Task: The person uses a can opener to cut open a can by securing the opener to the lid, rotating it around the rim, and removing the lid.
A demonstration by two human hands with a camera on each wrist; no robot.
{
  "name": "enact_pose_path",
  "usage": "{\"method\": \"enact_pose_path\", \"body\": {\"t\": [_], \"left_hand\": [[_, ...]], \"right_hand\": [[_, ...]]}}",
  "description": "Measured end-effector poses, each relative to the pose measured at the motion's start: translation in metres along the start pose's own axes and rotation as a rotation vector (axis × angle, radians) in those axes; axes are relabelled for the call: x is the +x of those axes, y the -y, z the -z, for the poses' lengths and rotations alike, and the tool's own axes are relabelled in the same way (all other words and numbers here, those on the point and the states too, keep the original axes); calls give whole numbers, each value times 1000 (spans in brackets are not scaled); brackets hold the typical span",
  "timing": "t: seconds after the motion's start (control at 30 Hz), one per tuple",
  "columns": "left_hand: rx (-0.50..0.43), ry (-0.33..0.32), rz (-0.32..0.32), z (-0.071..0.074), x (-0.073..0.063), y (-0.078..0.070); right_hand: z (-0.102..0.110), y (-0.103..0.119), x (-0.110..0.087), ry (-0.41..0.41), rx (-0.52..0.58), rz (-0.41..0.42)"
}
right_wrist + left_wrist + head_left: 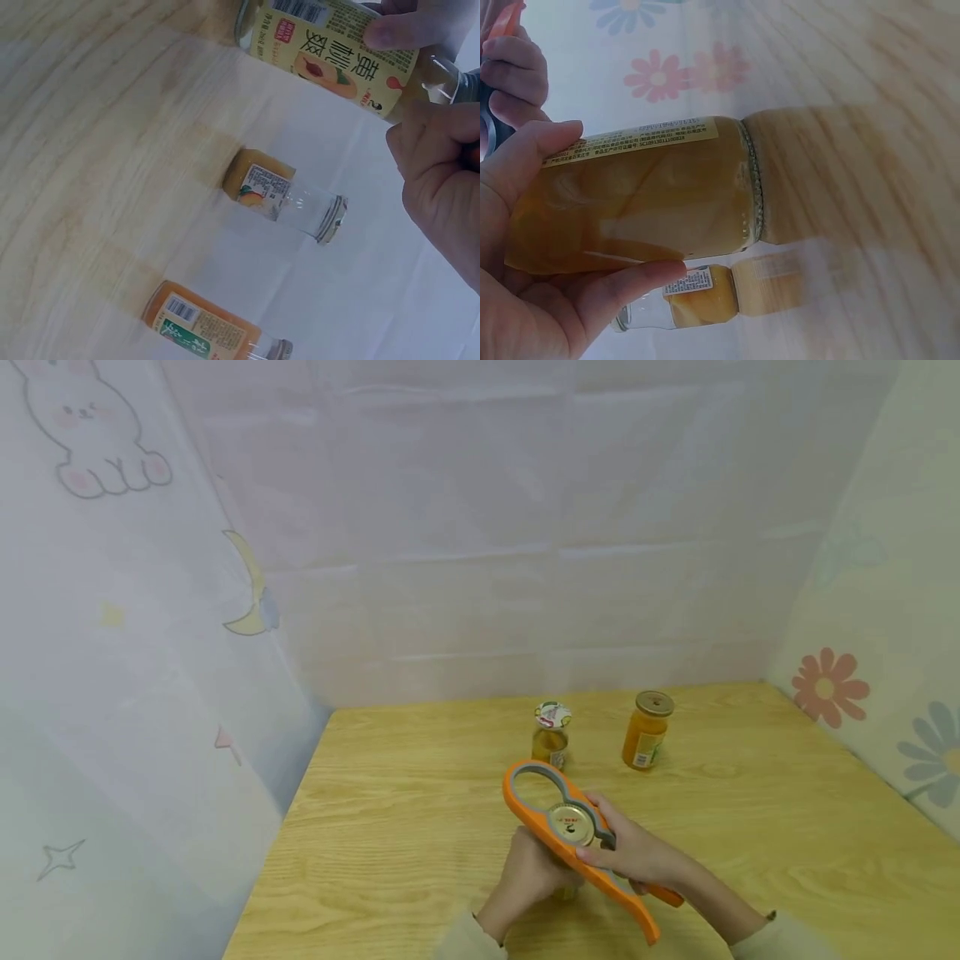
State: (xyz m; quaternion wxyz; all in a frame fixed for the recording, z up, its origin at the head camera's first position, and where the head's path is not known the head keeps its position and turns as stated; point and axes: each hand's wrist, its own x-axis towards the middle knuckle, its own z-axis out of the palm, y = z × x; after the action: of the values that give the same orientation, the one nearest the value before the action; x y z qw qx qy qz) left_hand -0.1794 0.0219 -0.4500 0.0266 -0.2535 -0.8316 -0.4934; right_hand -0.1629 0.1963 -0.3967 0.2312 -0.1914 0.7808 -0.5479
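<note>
My left hand (528, 867) holds a glass jar of peaches (630, 206) around its side, close to the table. A peach picture and yellow label show on the jar (337, 56) in the right wrist view. Its gold lid (572, 824) lies inside one ring of an orange jar opener (626, 902) with grey inner edges. Around the opener's handles are the fingers of my right hand (637, 852), its thumb lying on top. The head view mostly hides the jar's body beneath the opener and left hand.
Beyond the opener stands a partly filled jar (551, 745) with a patterned white lid. To its right is a taller jar with orange contents (643, 737) and a gold lid. Both stand upright on the wooden table (397, 802), with fabric walls behind and at the sides.
</note>
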Motion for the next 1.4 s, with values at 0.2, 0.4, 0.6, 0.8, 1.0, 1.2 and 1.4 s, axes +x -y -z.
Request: {"method": "enact_pose_path", "body": {"t": [0.2,0.4,0.6,0.8,1.0,1.2,1.4], "left_hand": [[-12,4,-40,0,-1,1],[-46,34,-76,2,1,2],[-88,55,-55,3,2,4],[-96,55,-43,4,1,4],[-101,72,-21,5,1,5],[-91,80,-27,5,0,5],[-97,86,-34,6,-2,5]], "right_hand": [[-1,2,-2,-28,-63,-28],[5,18,-6,-49,-167,-36],[7,28,-7,-23,-209,30],[9,31,-7,71,-81,-12],[8,28,-7,105,20,-33],[6,21,-3,126,147,-63],[4,19,-3,118,149,-65]]}}
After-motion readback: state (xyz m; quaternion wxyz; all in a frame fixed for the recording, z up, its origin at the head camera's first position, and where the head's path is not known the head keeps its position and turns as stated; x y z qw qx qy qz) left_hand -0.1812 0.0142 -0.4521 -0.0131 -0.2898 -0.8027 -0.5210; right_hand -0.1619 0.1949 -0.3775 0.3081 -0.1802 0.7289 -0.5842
